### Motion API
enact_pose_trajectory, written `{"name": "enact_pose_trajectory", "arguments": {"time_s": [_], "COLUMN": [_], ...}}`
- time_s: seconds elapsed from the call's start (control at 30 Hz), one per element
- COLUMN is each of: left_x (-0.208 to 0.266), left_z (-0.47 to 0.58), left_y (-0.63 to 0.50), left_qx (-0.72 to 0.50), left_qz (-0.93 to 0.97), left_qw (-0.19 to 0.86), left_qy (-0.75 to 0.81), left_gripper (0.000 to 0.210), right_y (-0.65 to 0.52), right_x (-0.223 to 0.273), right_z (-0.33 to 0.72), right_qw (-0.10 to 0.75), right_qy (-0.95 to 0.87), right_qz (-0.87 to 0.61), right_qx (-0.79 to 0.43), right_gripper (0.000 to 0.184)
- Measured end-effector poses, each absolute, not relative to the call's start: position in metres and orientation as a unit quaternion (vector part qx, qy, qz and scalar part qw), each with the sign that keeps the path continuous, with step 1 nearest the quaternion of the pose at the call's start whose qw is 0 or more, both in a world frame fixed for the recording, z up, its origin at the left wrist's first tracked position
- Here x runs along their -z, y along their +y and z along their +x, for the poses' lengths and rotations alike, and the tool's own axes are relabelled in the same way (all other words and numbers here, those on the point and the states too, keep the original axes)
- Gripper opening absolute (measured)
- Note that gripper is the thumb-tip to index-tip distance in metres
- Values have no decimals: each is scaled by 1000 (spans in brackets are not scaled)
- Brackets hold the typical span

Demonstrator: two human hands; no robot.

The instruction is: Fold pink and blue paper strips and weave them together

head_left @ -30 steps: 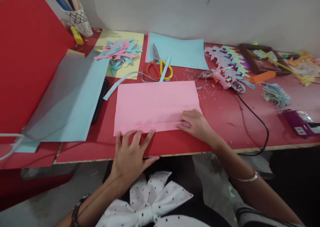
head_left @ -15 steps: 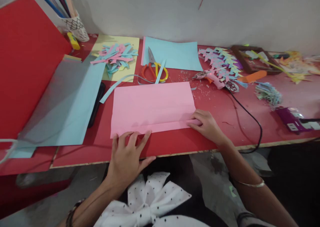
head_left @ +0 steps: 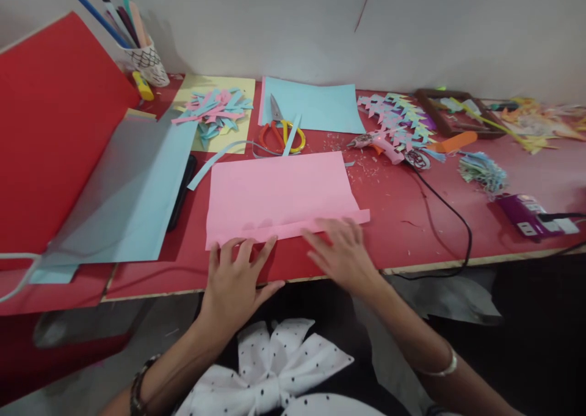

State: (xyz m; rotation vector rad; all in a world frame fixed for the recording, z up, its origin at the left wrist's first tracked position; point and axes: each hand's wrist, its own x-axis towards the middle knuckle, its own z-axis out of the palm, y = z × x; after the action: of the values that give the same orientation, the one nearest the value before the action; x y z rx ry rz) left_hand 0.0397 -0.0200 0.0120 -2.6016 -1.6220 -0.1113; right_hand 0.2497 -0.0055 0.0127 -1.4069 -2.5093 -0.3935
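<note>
A sheet of pink paper (head_left: pixel 279 187) lies flat on the red table, a narrow band folded over along its near edge. The folded band juts out past the sheet at the right end. My left hand (head_left: pixel 238 275) rests with fingers spread, its fingertips on the near edge toward the left. Over the right part of the fold is my right hand (head_left: pixel 341 254), a little blurred, fingers stretched out on or just above the paper. Neither hand grips anything.
Behind the sheet lie scissors (head_left: pixel 281 132) and a blue paper strip (head_left: pixel 220 159). A pink glue gun (head_left: pixel 379 144) with a black cord is to the right, near a purple power socket (head_left: pixel 526 214). Blue sheets (head_left: pixel 123 190) and a phone (head_left: pixel 183 190) lie left. Cut strips (head_left: pixel 215 113) sit on yellow paper.
My right hand has let go of the fold's right end and moved left along the near edge, its fingers now extended. My left hand stays at the edge. The view has shifted slightly.
</note>
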Motion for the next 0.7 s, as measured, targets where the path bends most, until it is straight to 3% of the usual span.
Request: {"name": "enact_pose_trajectory", "arguments": {"time_s": [0.2, 0.43, 0.7], "left_x": [-13, -15, -18], "left_z": [40, 40, 39], "left_y": [-20, -19, -19], "left_qx": [32, 19, 9], "left_qz": [-842, -840, -841], "left_qw": [23, 30, 30], "left_qy": [-537, -541, -541], "left_gripper": [57, 57, 57], "right_y": [-7, -4, -11], "right_x": [-12, -15, -19], "right_z": [212, 232, 282], "right_qw": [78, 70, 81], "right_qy": [-888, -883, -807], "right_qz": [-451, -461, -583], "right_qx": [49, 50, 41], "right_gripper": [40, 36, 32]}}
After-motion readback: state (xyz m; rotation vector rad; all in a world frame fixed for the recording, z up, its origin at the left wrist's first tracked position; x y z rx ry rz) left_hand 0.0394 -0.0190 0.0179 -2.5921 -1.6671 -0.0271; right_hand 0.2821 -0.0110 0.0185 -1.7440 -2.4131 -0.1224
